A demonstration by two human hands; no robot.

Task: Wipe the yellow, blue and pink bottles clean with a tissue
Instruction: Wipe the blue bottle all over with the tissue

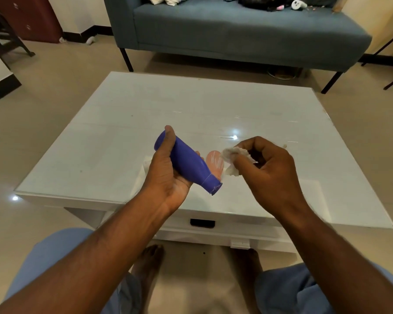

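Note:
My left hand (162, 173) holds the blue bottle (188, 163) above the white table (123, 123). The bottle is tilted, with its neck pointing down and to the right. My right hand (270, 168) pinches a crumpled white tissue (233, 160) just right of the bottle, a small gap apart from it. Between my hands the pink bottle (214, 163) lies on the table, partly hidden behind the blue bottle's neck. I see no yellow bottle. A bit of white material (147, 160) shows on the table behind my left hand.
The table has a glossy glass top and a drawer with a dark handle (202, 223) facing me. A blue-grey sofa (236, 30) stands beyond it. My knees and bare feet are below the table's near edge.

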